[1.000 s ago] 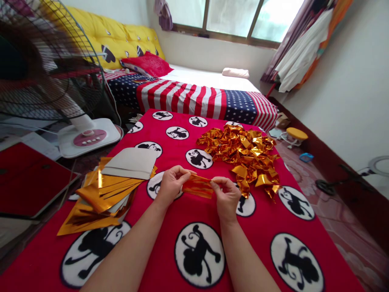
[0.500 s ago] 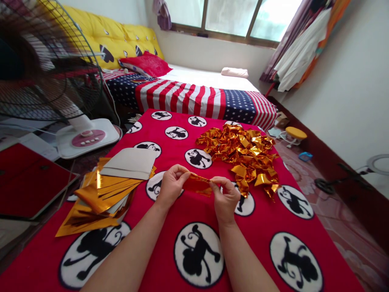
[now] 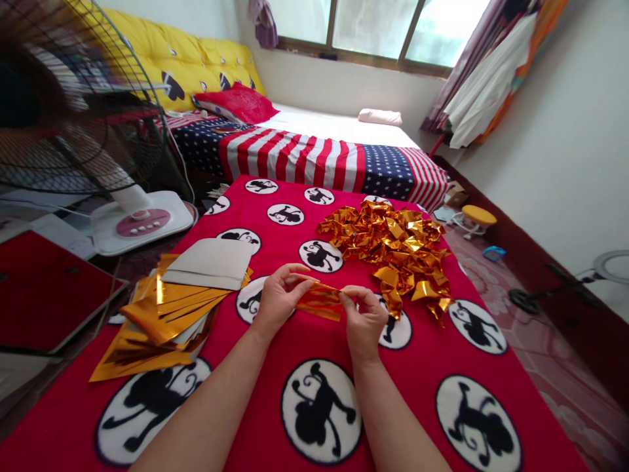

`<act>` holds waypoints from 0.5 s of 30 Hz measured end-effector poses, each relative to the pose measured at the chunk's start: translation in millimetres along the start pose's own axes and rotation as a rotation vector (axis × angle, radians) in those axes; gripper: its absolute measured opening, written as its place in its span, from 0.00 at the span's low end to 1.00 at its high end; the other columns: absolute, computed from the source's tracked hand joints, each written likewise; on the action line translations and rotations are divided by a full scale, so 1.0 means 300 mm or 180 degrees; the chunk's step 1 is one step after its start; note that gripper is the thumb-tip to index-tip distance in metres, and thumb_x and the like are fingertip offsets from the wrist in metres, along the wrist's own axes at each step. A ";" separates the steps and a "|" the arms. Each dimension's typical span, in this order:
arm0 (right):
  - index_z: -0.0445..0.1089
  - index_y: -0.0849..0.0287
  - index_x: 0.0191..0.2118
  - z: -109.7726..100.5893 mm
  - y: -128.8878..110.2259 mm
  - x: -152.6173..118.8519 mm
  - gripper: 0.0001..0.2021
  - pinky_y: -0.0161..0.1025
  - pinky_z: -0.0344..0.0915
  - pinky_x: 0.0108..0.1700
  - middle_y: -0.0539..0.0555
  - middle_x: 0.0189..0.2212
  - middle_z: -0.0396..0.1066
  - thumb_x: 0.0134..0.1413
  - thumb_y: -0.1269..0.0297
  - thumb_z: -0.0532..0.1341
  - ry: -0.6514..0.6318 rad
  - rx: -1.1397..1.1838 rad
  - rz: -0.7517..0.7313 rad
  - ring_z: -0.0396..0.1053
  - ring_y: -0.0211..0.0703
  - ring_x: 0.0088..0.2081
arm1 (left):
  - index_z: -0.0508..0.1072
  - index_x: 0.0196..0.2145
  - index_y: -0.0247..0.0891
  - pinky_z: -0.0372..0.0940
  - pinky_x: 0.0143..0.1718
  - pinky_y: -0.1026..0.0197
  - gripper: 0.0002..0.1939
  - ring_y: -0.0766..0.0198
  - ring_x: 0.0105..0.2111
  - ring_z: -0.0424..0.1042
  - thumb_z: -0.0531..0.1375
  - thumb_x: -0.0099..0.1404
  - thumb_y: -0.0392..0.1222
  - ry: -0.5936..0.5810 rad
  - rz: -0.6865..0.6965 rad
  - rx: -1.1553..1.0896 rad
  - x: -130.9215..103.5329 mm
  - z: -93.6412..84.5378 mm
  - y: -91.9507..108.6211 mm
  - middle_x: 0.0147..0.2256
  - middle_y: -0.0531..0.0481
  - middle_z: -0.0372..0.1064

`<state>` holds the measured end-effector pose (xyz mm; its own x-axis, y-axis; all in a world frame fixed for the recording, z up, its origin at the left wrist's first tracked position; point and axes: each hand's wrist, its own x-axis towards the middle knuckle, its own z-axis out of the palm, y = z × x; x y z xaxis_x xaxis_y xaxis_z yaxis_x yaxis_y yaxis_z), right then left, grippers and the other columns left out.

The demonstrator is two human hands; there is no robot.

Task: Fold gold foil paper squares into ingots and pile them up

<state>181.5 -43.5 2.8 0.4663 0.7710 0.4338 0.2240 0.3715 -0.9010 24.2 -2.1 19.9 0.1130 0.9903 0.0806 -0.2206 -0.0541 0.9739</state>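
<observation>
A strip of gold foil paper [image 3: 320, 303] is stretched between my two hands above the red cloth. My left hand [image 3: 281, 296] pinches its left end between thumb and fingers. At the right end, my right hand [image 3: 362, 316] grips the paper the same way. To the right lies a heap of folded gold foil pieces [image 3: 393, 236]. On the left, loose gold foil sheets [image 3: 162, 314] are fanned out, with a pale grey card-like stack [image 3: 211, 263] on top of them.
The red cloth [image 3: 246, 419] with monkey prints covers the surface before me. At the left stands a fan [image 3: 142, 223], its blades blurred. A bed [image 3: 314, 157] with a striped, starred cover is behind. On the floor at right is a yellow-topped stool [image 3: 479, 215].
The foil strip has tilted and now shows more of its shiny face. My left thumb has shifted slightly right along its upper edge.
</observation>
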 end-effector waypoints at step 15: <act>0.72 0.58 0.30 0.004 -0.002 -0.005 0.02 0.42 0.67 0.40 0.52 0.30 0.74 0.50 0.67 0.65 -0.0152 0.0243 0.0058 0.71 0.44 0.34 | 0.71 0.42 0.37 0.69 0.34 0.63 0.20 0.61 0.32 0.76 0.69 0.52 0.43 -0.0097 0.0110 0.0212 -0.003 0.001 0.018 0.31 0.48 0.77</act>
<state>179.8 -44.3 2.6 0.4278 0.8011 0.4185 0.1492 0.3940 -0.9069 23.1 -3.2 25.1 0.1361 0.9834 0.1199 -0.1601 -0.0976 0.9823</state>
